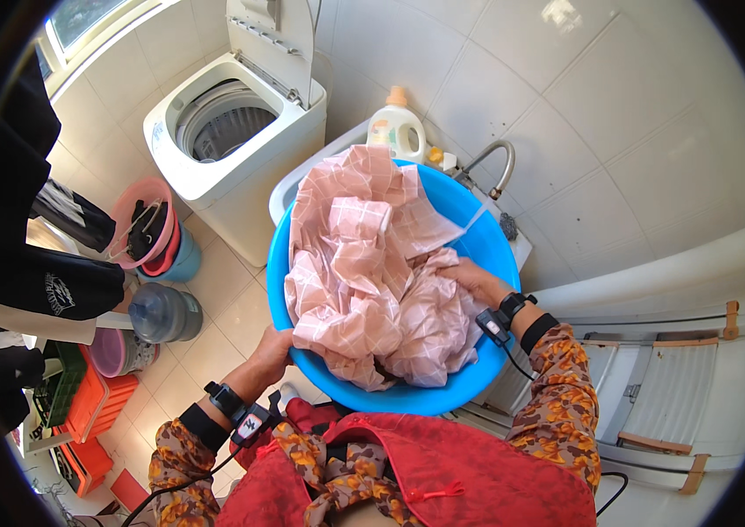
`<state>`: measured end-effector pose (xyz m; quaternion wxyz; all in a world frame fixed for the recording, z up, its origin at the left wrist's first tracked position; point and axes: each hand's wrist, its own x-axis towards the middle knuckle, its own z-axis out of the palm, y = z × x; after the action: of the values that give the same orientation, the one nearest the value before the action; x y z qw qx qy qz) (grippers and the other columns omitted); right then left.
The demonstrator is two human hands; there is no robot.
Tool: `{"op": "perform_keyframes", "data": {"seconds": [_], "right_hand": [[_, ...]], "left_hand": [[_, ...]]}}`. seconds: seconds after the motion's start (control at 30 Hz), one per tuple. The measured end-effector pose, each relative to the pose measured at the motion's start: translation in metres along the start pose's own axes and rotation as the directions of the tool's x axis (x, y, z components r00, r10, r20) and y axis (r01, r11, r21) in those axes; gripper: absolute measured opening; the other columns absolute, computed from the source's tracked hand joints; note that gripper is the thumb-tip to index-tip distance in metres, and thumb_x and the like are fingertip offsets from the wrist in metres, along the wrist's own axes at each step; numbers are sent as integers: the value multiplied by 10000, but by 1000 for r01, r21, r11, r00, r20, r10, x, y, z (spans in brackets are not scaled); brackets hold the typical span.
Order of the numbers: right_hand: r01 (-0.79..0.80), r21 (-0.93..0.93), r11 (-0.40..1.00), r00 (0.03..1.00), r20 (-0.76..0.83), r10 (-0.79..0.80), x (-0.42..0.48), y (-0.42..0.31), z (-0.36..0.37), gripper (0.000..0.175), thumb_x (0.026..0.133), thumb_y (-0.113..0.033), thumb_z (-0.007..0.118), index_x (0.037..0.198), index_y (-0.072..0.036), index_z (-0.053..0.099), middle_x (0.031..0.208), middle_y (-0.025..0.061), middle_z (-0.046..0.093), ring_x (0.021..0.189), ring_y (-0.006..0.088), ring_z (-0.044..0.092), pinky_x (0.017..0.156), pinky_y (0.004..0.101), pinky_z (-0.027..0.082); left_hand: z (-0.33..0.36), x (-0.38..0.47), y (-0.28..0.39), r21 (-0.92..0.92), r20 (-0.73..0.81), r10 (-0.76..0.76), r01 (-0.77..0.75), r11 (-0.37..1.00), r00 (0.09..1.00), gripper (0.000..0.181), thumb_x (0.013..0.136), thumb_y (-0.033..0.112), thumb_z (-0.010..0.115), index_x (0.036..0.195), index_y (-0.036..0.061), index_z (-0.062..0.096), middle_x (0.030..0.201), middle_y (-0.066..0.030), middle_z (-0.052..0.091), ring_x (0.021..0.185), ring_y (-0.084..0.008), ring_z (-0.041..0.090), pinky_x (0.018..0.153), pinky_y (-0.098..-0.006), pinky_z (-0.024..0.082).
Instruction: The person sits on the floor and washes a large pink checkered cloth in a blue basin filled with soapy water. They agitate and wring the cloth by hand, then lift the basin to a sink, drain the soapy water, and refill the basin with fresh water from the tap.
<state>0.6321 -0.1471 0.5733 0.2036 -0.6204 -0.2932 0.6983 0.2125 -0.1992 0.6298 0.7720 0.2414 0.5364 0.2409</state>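
A round blue plastic basin [499, 255] sits in front of me, heaped with a crumpled pink cloth [352, 263] with white check lines. The cloth rises above the basin's far side, and one corner reaches toward the right. My left hand [275, 354] grips the basin's left rim, its fingertips hidden by the edge. On the basin's right side, my right hand [471, 278] holds a fold of the cloth, with the fingers partly buried in it. Behind the basin stands a white detergent bottle [385, 125] with an orange cap.
A white top-loading washing machine [234, 132] stands far left, lid raised. A curved metal faucet [507, 165] and steel-wool scrubber [508, 226] are beyond the basin. Along the left are a pink basin [142, 197], a water jug [165, 313], orange crates [103, 402] and hanging dark clothes [69, 283].
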Motion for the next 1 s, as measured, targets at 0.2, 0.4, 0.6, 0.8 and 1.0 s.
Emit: {"op": "perform_keyframes", "data": {"seconds": [0.2,0.4,0.6,0.8,1.0], "right_hand": [[136,-755,641,910,-161,-382,-38,-17,-11,693,834,-362,708,1355,13,446,1336,188,516,1240,278,486,1039,398,394],[64,-884,462,990,-4,-144,-60,33,58,1209,701,-585,749,1522,-33,54,1508,390,46,1411,529,106,1142,499,228],[-6,-901,435,990,57,131,0,62,49,1357,645,-610,773,1514,-53,-107,1509,394,-76,1409,553,-20,1175,502,118],[375,-927,-2,924,374,-84,52,68,3,1120,710,-464,768,1530,-134,81,1549,303,46,1422,505,62,1158,504,202],[343,-763,-549,817,530,-226,60,22,-10,456,806,-131,600,1253,-220,587,1438,125,409,1200,277,503,872,394,467]], "left_hand": [[6,0,9,31,70,3,-6,1000,998,374,759,181,711,1064,-17,626,872,-110,691,672,-208,678,577,-311,563],[1,3,5,31,82,9,-12,999,997,358,758,164,694,1054,-24,626,869,-107,689,653,-205,672,563,-304,557],[-19,12,-11,54,89,-52,48,997,995,512,746,103,654,1232,-15,545,1017,-109,674,761,-213,679,605,-307,574],[-21,9,-14,-2,86,-47,47,999,995,582,705,62,593,1271,-23,486,1061,-120,643,803,-235,667,612,-321,573],[-22,6,-14,28,58,-95,93,995,994,524,706,57,562,1222,1,489,986,-103,619,820,-239,638,658,-378,563]]}}
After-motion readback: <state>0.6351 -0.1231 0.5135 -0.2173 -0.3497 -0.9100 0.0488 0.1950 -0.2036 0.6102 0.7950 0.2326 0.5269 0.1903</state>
